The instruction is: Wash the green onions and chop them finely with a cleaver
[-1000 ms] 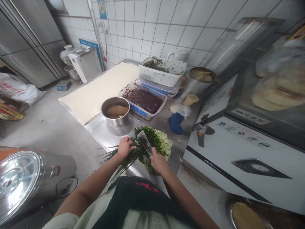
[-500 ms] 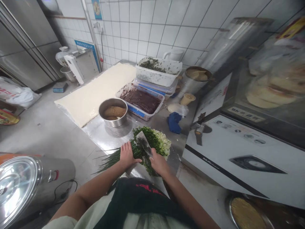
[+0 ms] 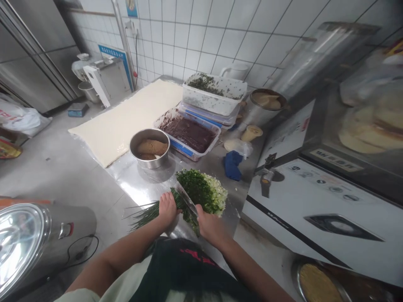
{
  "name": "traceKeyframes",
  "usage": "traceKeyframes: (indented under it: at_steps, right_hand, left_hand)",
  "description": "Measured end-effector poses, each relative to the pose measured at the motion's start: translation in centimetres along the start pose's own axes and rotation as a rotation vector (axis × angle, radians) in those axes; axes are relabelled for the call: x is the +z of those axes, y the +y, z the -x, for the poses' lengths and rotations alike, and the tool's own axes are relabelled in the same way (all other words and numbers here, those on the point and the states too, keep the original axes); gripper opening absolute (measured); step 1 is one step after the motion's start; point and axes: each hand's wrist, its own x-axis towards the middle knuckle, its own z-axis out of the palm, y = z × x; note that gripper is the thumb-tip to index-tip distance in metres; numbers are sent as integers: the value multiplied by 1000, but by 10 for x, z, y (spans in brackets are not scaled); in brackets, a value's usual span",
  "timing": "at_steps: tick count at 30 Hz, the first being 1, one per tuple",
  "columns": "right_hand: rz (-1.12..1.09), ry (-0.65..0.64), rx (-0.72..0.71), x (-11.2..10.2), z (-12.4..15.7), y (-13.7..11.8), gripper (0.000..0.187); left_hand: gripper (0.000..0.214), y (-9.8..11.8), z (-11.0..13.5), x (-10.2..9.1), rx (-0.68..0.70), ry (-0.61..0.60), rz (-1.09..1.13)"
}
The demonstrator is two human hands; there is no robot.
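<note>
Left hand [image 3: 167, 208] is clamping a bundle of chives [image 3: 146, 214], the uncut stalks fanning out past the hand's outer side. Right hand [image 3: 209, 222] is closed around a cleaver [image 3: 186, 200], its handle hidden in the grip, and the blade is tilting down into the bundle between both hands. A heap of chopped greens [image 3: 201, 191], dark green with a paler band, is lying just ahead of the right hand, against the blade. The steel bench [image 3: 141, 184] is carrying all of this. Ahead of the left hand, a steel bowl [image 3: 149, 147] is holding brown paste, beside a plastic tub of dark red paste [image 3: 189, 133]. Farther ahead of the left hand, a broad sheet of dough [image 3: 126, 117] is lying flat. Ahead of the right hand, a blue cloth [image 3: 232, 165] is lying bunched
</note>
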Motion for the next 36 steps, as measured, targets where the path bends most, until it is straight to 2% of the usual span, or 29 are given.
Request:
traceKeyframes:
  at_steps: [4, 7, 9, 12, 15, 18, 23, 26, 30, 33, 36]
  right_hand:
    - [14, -33, -47, 13, -21, 7, 38]
    - [-17, -38, -56, 15, -44, 3, 43]
    - [-37, -31, -21, 12, -63, -7, 44]
    - [-38, 0, 41, 3, -91, -27, 41]
    - [-27, 45, 29, -5, -106, -41, 37]
    - [-26, 64, 42, -10, -105, -37, 32]
    - [-56, 59, 199, -16, -78, -8, 28]
    - [-29, 56, 96, -19, -56, 0, 31]
    - [24, 0, -35, -17, -38, 3, 37]
    - [88, -75, -86, -12, -45, 4, 47]
    - [104, -97, -109, -8, -65, -1, 55]
  left_hand:
    - [65, 0, -4, 2, 32, -16, -27]
    - [66, 1, -8, 5, 37, -26, -46]
    - [60, 2, -10, 7, 35, -38, -44]
    - [41, 2, -10, 9, 34, -50, -26]
    - [30, -1, -9, 9, 52, -62, 2]
    - [33, -8, -10, 5, 119, -69, 24]
    - [55, -17, -18, -3, 324, -69, 52]
    - [62, -15, -19, -3, 308, -39, 30]
    - [55, -7, -17, 2, 223, -40, -5]
    - [50, -3, -18, 6, 229, -63, -16]
    - [48, -2, -20, 8, 232, -72, -39]
